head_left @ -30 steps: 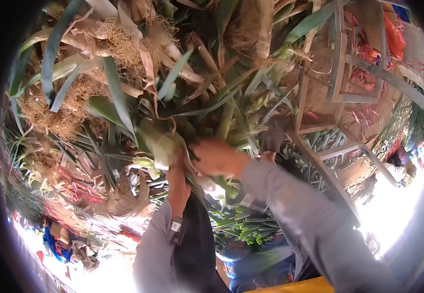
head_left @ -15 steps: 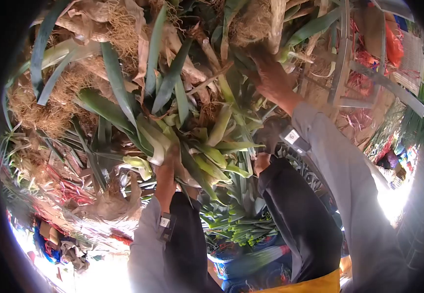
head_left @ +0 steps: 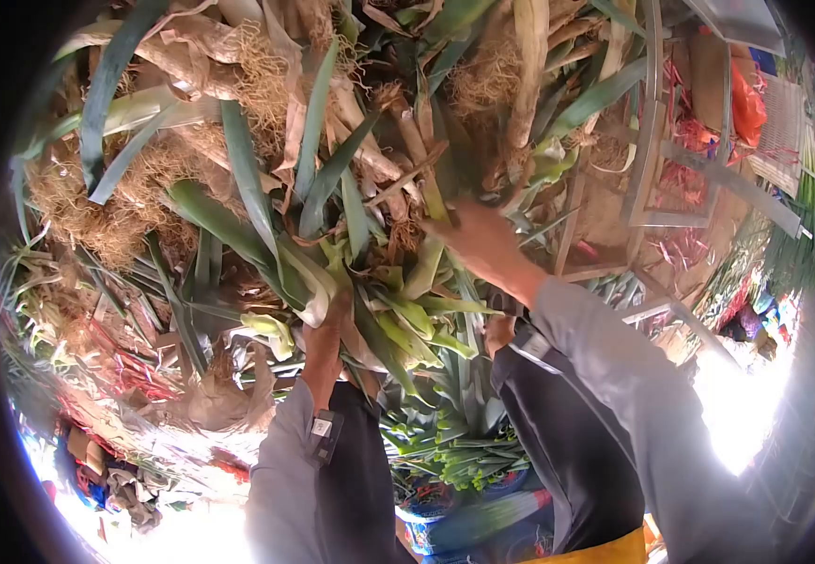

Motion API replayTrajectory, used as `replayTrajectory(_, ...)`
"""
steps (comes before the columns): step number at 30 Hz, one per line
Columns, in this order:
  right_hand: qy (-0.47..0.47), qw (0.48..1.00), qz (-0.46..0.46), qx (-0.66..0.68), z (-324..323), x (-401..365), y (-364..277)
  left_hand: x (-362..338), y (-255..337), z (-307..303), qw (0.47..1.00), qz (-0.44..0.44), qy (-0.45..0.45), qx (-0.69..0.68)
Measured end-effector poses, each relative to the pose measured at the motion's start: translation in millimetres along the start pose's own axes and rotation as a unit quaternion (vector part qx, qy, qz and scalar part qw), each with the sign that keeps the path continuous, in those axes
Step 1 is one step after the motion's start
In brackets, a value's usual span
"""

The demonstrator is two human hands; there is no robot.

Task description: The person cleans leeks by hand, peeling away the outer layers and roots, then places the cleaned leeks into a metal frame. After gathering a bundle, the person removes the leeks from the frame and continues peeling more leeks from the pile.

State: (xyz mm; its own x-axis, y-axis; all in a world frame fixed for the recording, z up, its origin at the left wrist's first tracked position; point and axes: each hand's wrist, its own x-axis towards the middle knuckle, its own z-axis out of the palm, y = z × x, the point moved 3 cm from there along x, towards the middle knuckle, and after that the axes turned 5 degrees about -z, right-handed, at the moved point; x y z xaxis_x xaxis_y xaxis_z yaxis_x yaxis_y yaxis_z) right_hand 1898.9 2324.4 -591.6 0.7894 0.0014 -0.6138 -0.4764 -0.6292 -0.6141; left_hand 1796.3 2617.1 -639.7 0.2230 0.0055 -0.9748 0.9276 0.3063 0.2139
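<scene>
Several large leeks with brown roots and dry outer leaves (head_left: 229, 42) lie heaped in front of me. My left hand (head_left: 326, 334) is closed round the base of a bundle of green and pale leaves (head_left: 304, 282) at the centre. To the right of that bundle, my right hand (head_left: 482, 242) reaches over the heap, its fingertips near a yellow-green stalk; motion blur and leaves hide whether it holds anything. Cut pale-green leaf ends (head_left: 407, 324) lie between the two hands.
A metal frame (head_left: 652, 141) stands at the right, with red strands and an orange-red bag (head_left: 747, 105) beyond it. Trimmed green leeks (head_left: 468, 456) lie below, between my knees. Long green stalks (head_left: 802, 221) are at the far right.
My right hand has moved down and to the left, out of the darker leaves towards the centre. My left hand stays on the bundle. The view has shifted slightly.
</scene>
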Motion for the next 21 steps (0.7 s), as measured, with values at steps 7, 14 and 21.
replayTrajectory(7, -0.113, 0.96, 0.126, 0.225, -50, -1, -46, -4, 4, -1, 1.0, 0.004, -0.001, 0.014)
replayTrajectory(14, -0.194, 0.861, -0.206, 0.423, -188, 28, -102, 22, -17, -16, 0.988, 0.133, 0.034, 0.073)
replayTrajectory(21, 0.012, 0.99, -0.005, 0.141, -112, 64, -57, 9, -6, -10, 0.957, 0.197, 0.118, 0.176)
